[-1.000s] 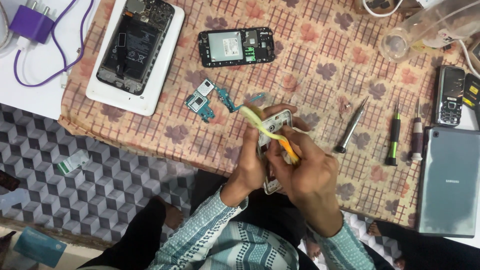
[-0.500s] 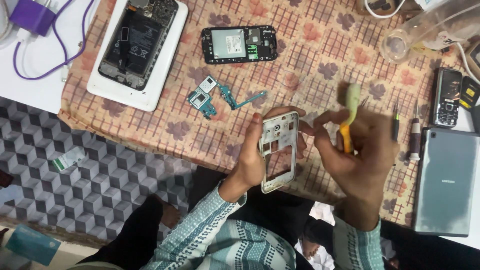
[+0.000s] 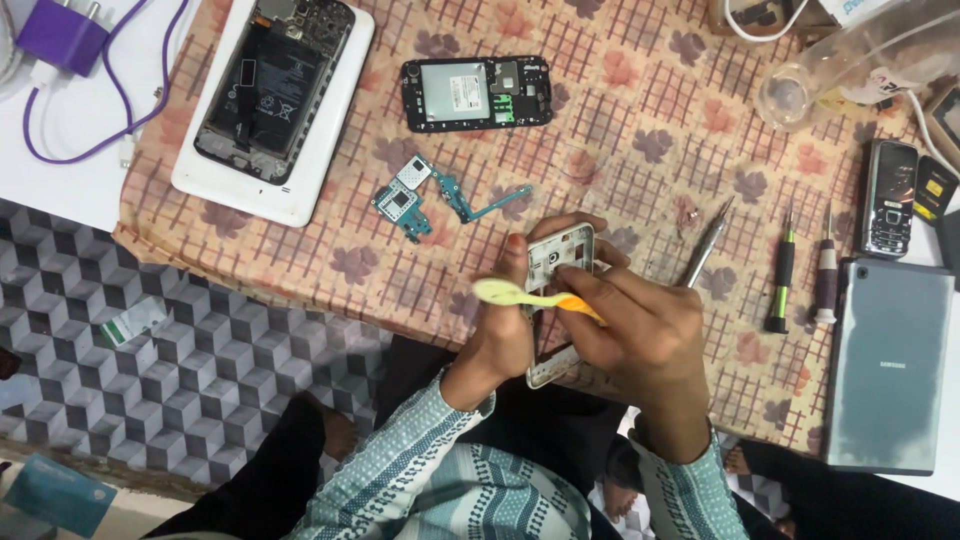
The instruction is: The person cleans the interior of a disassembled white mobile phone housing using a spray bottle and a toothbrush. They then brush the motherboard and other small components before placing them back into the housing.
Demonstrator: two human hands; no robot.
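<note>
My left hand [image 3: 505, 335] grips a white phone frame [image 3: 556, 262] upright over the table's near edge. My right hand [image 3: 640, 335] holds a toothbrush [image 3: 525, 295] with a yellow-green head and orange handle, laid across the frame's face with the head pointing left. On the patterned cloth [image 3: 620, 130] beyond lie a small teal circuit board with a flex cable [image 3: 425, 192], a black opened phone body [image 3: 477, 92] and a larger opened device on a white slab [image 3: 272, 95].
Metal tweezers [image 3: 705, 245] and two screwdrivers [image 3: 782, 270] lie right of my hands. A grey tablet [image 3: 888, 365] and a small keypad phone [image 3: 888, 198] sit at the right edge. A purple charger with cable [image 3: 62, 35] is top left. A clear plastic cup [image 3: 790, 95] stands top right.
My right hand, which had swung out to the right with the toothbrush raised, has come back onto the frame. The brush now lies across it.
</note>
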